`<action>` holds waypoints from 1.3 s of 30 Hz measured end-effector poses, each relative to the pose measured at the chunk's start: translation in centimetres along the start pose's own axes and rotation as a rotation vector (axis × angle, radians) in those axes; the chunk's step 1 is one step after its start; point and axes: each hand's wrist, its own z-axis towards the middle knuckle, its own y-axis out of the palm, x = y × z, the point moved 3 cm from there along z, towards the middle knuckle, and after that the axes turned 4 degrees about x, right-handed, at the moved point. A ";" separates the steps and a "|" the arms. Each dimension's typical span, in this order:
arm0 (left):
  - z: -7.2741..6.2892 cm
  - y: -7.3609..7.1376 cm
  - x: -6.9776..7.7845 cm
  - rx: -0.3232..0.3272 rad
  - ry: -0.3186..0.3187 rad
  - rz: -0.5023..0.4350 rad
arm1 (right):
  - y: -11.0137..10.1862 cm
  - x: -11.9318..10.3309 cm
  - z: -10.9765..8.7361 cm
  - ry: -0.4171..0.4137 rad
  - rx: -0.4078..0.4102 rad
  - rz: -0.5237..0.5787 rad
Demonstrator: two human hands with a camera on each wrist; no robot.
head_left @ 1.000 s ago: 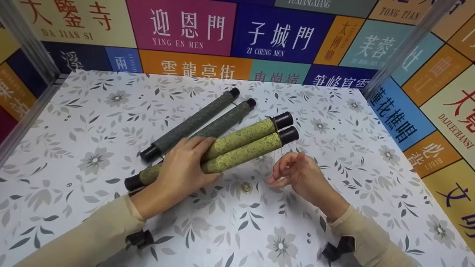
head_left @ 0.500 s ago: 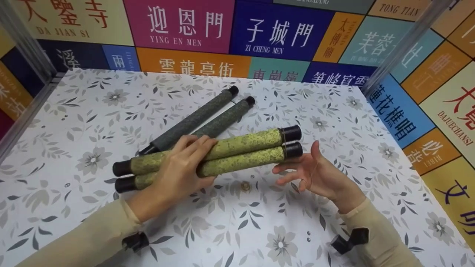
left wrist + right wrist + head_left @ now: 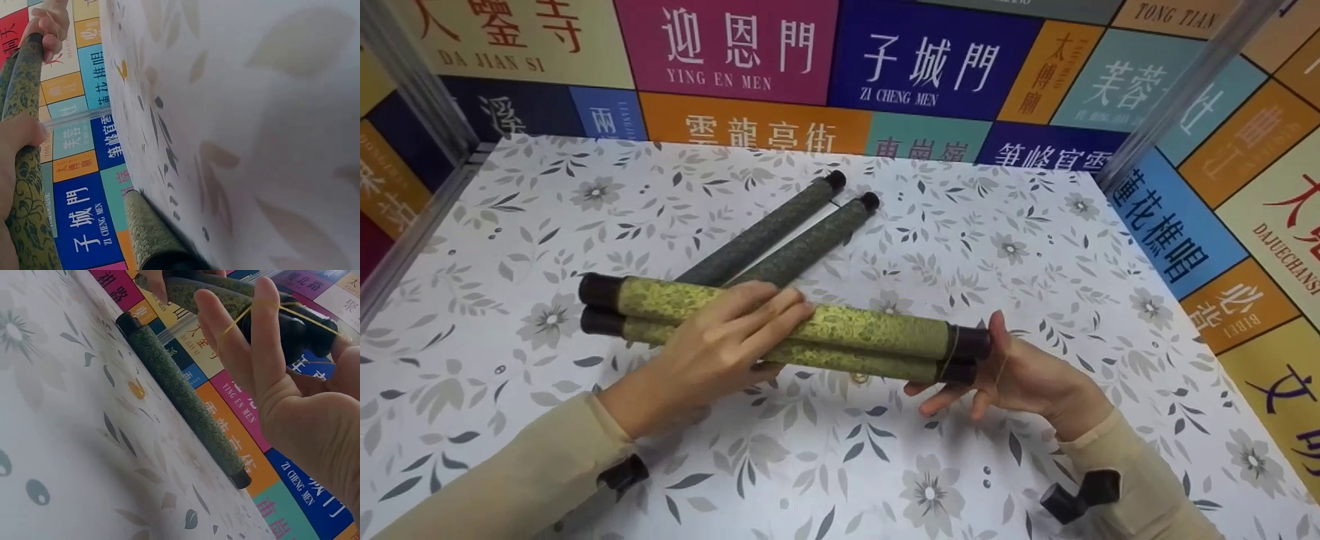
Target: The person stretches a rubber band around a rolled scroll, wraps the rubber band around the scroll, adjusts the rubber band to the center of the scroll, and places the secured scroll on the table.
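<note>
A yellow-green scroll point(image 3: 877, 330), wound into two side-by-side rolls with black end knobs, is held over the table. My left hand point(image 3: 720, 337) grips it near the middle, fingers across the top. At its right end my right hand point(image 3: 1035, 375) has its fingers spread, the thumb up beside the black knobs. A thin yellow rubber band point(image 3: 235, 322) is stretched over the right fingers and across those knobs in the right wrist view. Behind lies a dark grey-green scroll point(image 3: 765, 232), also two rolls with black knobs, its near end hidden behind the held scroll.
The table point(image 3: 930, 420) has a white floral cover. A small yellow loop point(image 3: 136, 389) lies on it below the held scroll. Colourful lettered panels point(image 3: 922, 67) rise at the back and sides, with clear corner posts point(image 3: 1177, 97). Black camera mounts point(image 3: 1080, 495) sit on both wrists.
The left hand has turned the yellow-green scroll so its right end swung down toward me and its left end rose. The right hand's fingers have spread, with the band now stretched over them.
</note>
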 end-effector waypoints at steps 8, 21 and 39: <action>1.0 -1.3 0.3 0.024 0.274 0.128 | 0.0 0.1 0.2 0.063 -0.049 -0.159; 0.4 0.1 0.5 -0.226 -0.160 -0.175 | 0.8 -1.3 0.1 0.023 0.588 -0.997; -0.2 1.3 0.8 -0.426 -0.472 -0.247 | 1.2 -0.8 -0.3 -0.031 0.672 -0.586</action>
